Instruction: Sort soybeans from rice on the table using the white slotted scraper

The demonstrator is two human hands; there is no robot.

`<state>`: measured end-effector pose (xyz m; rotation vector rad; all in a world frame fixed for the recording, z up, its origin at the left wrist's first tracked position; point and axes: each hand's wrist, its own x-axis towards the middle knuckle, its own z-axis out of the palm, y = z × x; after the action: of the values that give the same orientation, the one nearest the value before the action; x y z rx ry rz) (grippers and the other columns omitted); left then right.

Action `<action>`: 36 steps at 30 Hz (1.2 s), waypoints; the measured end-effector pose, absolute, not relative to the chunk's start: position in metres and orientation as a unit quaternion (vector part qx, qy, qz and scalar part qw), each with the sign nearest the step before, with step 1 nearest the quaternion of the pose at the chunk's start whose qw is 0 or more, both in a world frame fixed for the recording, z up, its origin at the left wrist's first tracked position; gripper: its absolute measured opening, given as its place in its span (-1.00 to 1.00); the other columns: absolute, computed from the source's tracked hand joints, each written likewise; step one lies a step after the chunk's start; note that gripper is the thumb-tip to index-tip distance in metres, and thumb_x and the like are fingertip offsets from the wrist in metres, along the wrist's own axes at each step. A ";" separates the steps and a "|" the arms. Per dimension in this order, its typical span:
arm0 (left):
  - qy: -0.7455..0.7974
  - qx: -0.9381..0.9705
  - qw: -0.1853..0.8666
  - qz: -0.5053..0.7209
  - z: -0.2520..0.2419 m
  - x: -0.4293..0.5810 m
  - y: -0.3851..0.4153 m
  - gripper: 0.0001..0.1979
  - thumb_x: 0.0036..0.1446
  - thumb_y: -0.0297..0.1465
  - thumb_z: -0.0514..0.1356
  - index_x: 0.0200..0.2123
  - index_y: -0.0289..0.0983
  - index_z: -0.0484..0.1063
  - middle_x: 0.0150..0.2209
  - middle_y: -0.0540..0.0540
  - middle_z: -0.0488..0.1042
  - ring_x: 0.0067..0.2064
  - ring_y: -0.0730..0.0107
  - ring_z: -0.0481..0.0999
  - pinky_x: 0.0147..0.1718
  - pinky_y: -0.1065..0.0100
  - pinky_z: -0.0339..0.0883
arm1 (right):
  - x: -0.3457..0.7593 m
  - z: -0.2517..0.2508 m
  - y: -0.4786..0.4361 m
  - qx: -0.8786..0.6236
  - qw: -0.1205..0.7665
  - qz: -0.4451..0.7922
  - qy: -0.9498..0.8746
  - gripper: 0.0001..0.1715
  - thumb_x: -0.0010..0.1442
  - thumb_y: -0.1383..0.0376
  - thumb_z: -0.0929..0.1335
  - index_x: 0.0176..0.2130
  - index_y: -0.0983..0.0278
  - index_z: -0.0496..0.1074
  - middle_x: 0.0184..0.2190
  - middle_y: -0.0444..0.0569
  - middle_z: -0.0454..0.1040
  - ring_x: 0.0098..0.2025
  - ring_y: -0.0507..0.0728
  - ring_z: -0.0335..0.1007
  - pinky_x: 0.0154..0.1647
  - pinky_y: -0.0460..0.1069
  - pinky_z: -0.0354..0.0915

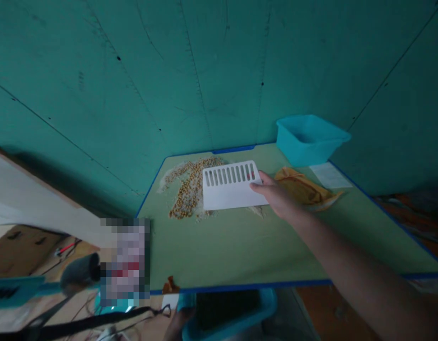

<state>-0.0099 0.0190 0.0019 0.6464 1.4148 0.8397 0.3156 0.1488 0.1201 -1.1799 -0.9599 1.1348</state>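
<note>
My right hand (278, 195) reaches across the green table (240, 246) and grips the right edge of a white slotted scraper board (229, 185), which stands on the tabletop. Left of the board lies a spread of tan beans mixed with white grains (190, 187). My left hand (178, 323) is below the table's front edge, fingers on the rim of a blue bin (233, 312) held under that edge; only part of that hand shows.
A blue tub (309, 137) stands at the table's far right corner. An orange cloth (306, 189) lies just right of my right hand, with a white paper sheet (330, 175) beyond it. A teal wall backs the table. Cables and a blurred patch sit at lower left.
</note>
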 end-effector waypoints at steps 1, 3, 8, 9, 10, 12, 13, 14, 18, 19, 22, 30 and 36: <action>0.616 0.272 0.638 0.373 0.009 -0.003 0.018 -0.69 -0.51 -0.20 0.37 -0.64 -0.24 0.43 -0.54 -0.11 0.48 -0.27 0.01 0.46 -0.05 -0.02 0.19 | 0.315 0.121 0.148 -0.506 0.580 0.488 -0.411 -0.73 -0.08 0.36 0.33 -0.28 0.18 0.37 -0.39 -0.15 0.47 -0.35 0.11 0.35 -0.32 -0.01 0.22; 0.601 0.248 0.660 0.377 0.024 0.012 0.015 -0.71 -0.41 -0.16 0.32 -0.57 -0.21 0.49 -0.47 -0.10 0.50 -0.17 -0.04 0.44 -0.05 0.05 0.22 | 0.315 0.122 0.148 -0.508 0.575 0.494 -0.409 -0.75 -0.09 0.37 0.33 -0.30 0.18 0.37 -0.41 -0.16 0.46 -0.36 0.11 0.34 -0.34 -0.01 0.22; 0.527 0.092 0.728 0.429 0.053 0.041 0.013 -0.72 -0.31 -0.36 0.33 -0.38 -0.12 0.54 -0.35 0.01 0.52 -0.16 0.12 0.45 -0.08 0.25 0.28 | 0.318 0.123 0.149 -0.512 0.568 0.478 -0.432 -0.71 -0.08 0.36 0.32 -0.26 0.18 0.35 -0.37 -0.15 0.46 -0.31 0.12 0.35 -0.27 0.02 0.24; 0.546 0.095 0.720 0.418 0.055 0.044 0.014 -0.70 -0.38 -0.35 0.36 -0.41 -0.15 0.54 -0.39 0.00 0.52 -0.18 0.14 0.46 -0.11 0.31 0.31 | 0.319 0.123 0.149 -0.514 0.571 0.471 -0.433 -0.69 -0.08 0.36 0.32 -0.24 0.18 0.35 -0.36 -0.15 0.46 -0.30 0.13 0.35 -0.25 0.03 0.24; 0.565 0.099 0.709 0.411 0.057 0.046 0.015 -0.68 -0.45 -0.34 0.39 -0.45 -0.17 0.54 -0.43 0.00 0.51 -0.20 0.15 0.46 -0.13 0.34 0.32 | 0.319 0.123 0.149 -0.515 0.576 0.468 -0.429 -0.68 -0.09 0.36 0.32 -0.24 0.18 0.35 -0.35 -0.15 0.46 -0.29 0.13 0.35 -0.22 0.04 0.23; 0.584 0.097 0.688 0.420 0.059 0.050 0.017 -0.68 -0.51 -0.33 0.40 -0.51 -0.19 0.53 -0.48 0.02 0.50 -0.17 0.14 0.45 -0.12 0.34 0.31 | 0.320 0.124 0.150 -0.516 0.583 0.471 -0.415 -0.66 -0.10 0.36 0.32 -0.23 0.20 0.34 -0.33 -0.14 0.46 -0.27 0.13 0.36 -0.18 0.06 0.23; 0.584 0.090 0.683 0.430 0.059 0.051 0.018 -0.68 -0.50 -0.34 0.39 -0.50 -0.17 0.54 -0.47 0.02 0.51 -0.12 0.12 0.42 -0.09 0.32 0.29 | 0.320 0.125 0.150 -0.515 0.584 0.477 -0.407 -0.66 -0.11 0.36 0.32 -0.23 0.20 0.34 -0.32 -0.14 0.46 -0.27 0.14 0.36 -0.17 0.07 0.22; 0.581 0.089 0.677 0.442 0.058 0.053 0.019 -0.67 -0.48 -0.34 0.38 -0.46 -0.15 0.54 -0.43 0.02 0.51 -0.06 0.08 0.38 -0.05 0.28 0.26 | 0.321 0.126 0.149 -0.516 0.584 0.482 -0.400 -0.66 -0.11 0.36 0.32 -0.23 0.21 0.33 -0.32 -0.14 0.46 -0.27 0.14 0.36 -0.16 0.08 0.22; 0.589 0.094 0.683 0.422 0.047 0.050 0.022 -0.57 -0.57 -0.29 0.39 -0.44 -0.23 0.56 -0.33 -0.15 0.52 -0.02 -0.16 0.30 -0.01 0.05 0.18 | 0.322 0.130 0.148 -0.531 0.577 0.485 -0.386 -0.66 -0.13 0.36 0.32 -0.24 0.23 0.34 -0.34 -0.12 0.46 -0.25 0.15 0.36 -0.15 0.09 0.21; 0.600 0.083 0.675 0.420 0.042 0.048 0.023 -0.57 -0.64 -0.29 0.40 -0.49 -0.25 0.56 -0.37 -0.16 0.52 -0.04 -0.20 0.32 -0.02 0.02 0.18 | 0.323 0.131 0.148 -0.535 0.575 0.488 -0.381 -0.66 -0.13 0.37 0.33 -0.24 0.23 0.34 -0.34 -0.13 0.47 -0.24 0.15 0.36 -0.14 0.09 0.20; 0.597 0.069 0.659 0.452 0.025 0.041 0.020 -0.64 -0.59 -0.30 0.41 -0.53 -0.13 0.54 -0.42 -0.02 0.52 -0.04 -0.07 0.35 0.02 0.09 0.16 | 0.325 0.131 0.148 -0.538 0.571 0.494 -0.374 -0.65 -0.12 0.37 0.33 -0.23 0.23 0.34 -0.33 -0.13 0.47 -0.23 0.14 0.36 -0.12 0.08 0.20; 0.571 -0.007 0.719 0.396 0.020 0.055 0.015 -0.68 -0.64 -0.33 0.42 -0.60 -0.12 0.52 -0.29 0.00 0.52 0.12 -0.04 0.16 0.08 0.18 0.06 | 0.327 0.126 0.149 -0.528 0.558 0.511 -0.386 -0.72 -0.10 0.36 0.33 -0.27 0.22 0.32 -0.35 -0.13 0.46 -0.27 0.14 0.37 -0.19 0.06 0.24; 0.584 0.048 0.717 0.377 0.033 0.056 0.014 -0.58 -0.51 -0.27 0.39 -0.40 -0.20 0.54 -0.24 -0.06 0.51 0.09 -0.11 0.20 0.01 0.13 0.16 | 0.327 0.128 0.147 -0.526 0.547 0.514 -0.401 -0.68 -0.09 0.36 0.32 -0.23 0.22 0.33 -0.34 -0.14 0.46 -0.26 0.13 0.36 -0.17 0.04 0.23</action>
<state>0.0565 0.0136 0.0326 0.1058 1.2935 0.8348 0.3271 0.1470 0.1277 -1.2466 -0.9498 1.2175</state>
